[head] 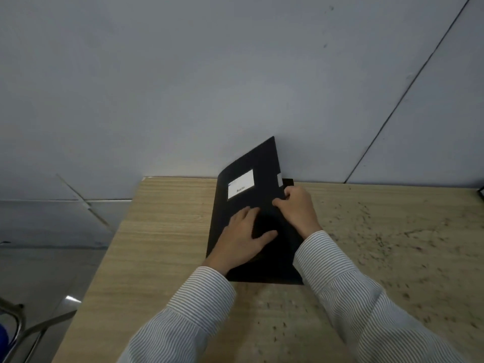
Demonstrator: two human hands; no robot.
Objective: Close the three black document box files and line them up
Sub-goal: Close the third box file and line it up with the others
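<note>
One black document box file (pixel 238 213) lies on the wooden table (pixel 162 231) near the wall, with a white label (pixel 241 184) on its cover. The cover's far end is lifted and curls up off the box. My left hand (pixel 242 239) rests flat on the cover with spread fingers. My right hand (pixel 297 208) grips the cover's right edge, just below a small white tab (pixel 279 179). I see only this one file; no other black box file is in view.
A grey wall (pixel 235 87) rises right behind the table's far edge. The table's left edge drops to a grey floor (pixel 47 271), where a metal chair frame (pixel 23 331) stands at the lower left. Dark specks cover the table's right part.
</note>
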